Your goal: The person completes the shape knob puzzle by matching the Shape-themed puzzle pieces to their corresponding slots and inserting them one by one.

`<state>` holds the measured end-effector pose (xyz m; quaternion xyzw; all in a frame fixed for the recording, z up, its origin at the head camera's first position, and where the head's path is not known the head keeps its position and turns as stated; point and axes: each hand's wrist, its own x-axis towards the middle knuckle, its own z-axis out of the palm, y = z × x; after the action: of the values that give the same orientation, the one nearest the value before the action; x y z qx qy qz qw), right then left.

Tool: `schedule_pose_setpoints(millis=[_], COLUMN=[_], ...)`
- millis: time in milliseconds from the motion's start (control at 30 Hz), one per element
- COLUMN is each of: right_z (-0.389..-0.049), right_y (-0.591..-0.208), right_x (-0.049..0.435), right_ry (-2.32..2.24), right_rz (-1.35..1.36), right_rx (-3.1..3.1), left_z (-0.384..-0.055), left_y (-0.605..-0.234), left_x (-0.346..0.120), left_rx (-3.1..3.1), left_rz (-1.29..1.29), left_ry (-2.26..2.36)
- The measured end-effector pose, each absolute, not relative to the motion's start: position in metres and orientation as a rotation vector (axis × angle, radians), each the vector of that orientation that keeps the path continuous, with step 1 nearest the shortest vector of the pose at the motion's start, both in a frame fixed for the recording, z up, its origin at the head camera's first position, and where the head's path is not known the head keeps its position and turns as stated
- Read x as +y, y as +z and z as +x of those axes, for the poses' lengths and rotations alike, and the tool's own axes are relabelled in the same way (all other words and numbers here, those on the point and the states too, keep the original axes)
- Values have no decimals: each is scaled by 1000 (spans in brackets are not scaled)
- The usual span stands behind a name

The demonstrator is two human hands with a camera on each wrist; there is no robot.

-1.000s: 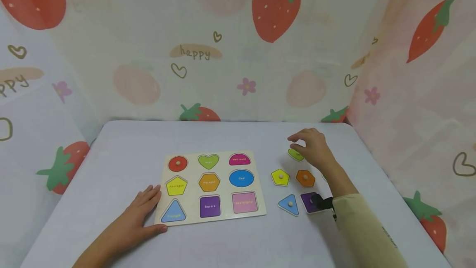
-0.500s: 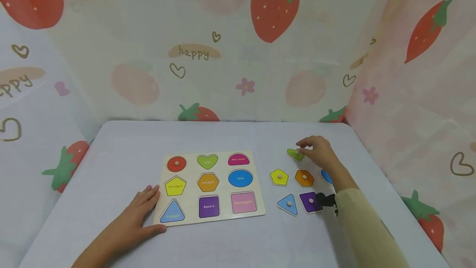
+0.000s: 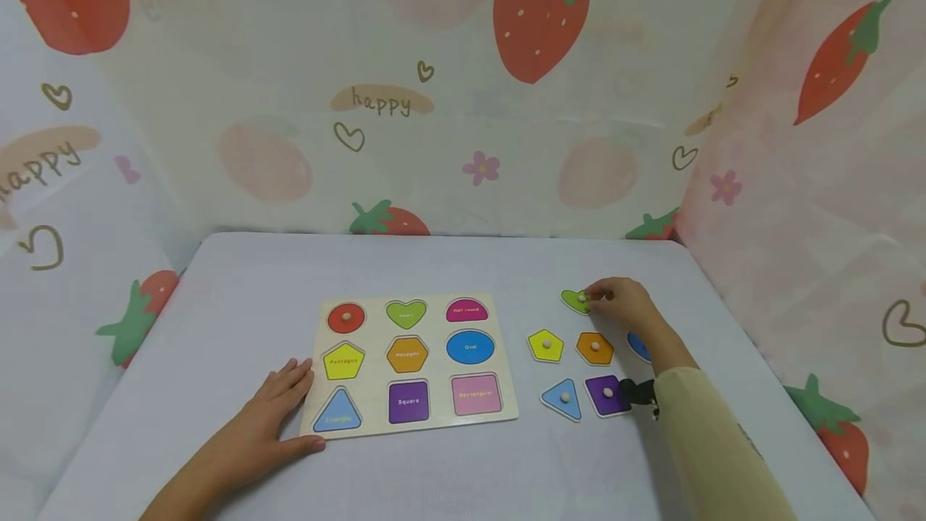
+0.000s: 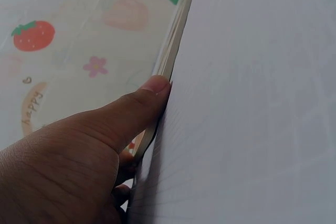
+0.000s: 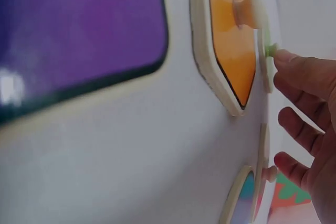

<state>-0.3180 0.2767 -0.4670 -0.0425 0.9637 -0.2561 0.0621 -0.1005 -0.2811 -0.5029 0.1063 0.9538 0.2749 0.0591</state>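
I have the left hand (image 3: 264,416) laid palm-down at the near left corner of a pale wooden board (image 3: 375,376) with printed coloured shapes. Its fingers lie relaxed along the left edge while the thumb stretches out, separate, to press the near edge; I see it unclenched. A red round piece with a knob (image 3: 346,317) sits in the board's far left recess.

Right of the board, on the white-covered bench (image 3: 427,473), lie a yellow pentagon piece (image 3: 546,346) and, nearer me, a light-blue triangle piece (image 3: 563,400). Farther back rests the green heart-shaped piece (image 3: 574,301), flat on the bench. My right hand (image 3: 628,304) reaches to it from the right, wrist bent, thumb and index fingertip pinching its knob (image 5: 272,50), the other fingers loosely curled. Below are an orange hexagon piece (image 3: 595,348) and a purple square piece (image 3: 606,395). A blue piece (image 3: 639,346) is partly hidden by the forearm, above a beige sleeve (image 3: 723,441).
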Motion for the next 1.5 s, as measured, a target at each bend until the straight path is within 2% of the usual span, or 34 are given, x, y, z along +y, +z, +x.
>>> schedule_pose_setpoints(millis=[900,1500], right_z=[-318,-313], right_y=[-471,-446], right_x=[267,227], right_ry=[-808,-964], right_rz=[-62,-220], right_rx=[2918,2938], left_z=[-99,-100], left_y=[-503,-503], left_x=[-279,-280], left_rx=[2887,2897], left_rz=[331,298], left_ry=[848,798])
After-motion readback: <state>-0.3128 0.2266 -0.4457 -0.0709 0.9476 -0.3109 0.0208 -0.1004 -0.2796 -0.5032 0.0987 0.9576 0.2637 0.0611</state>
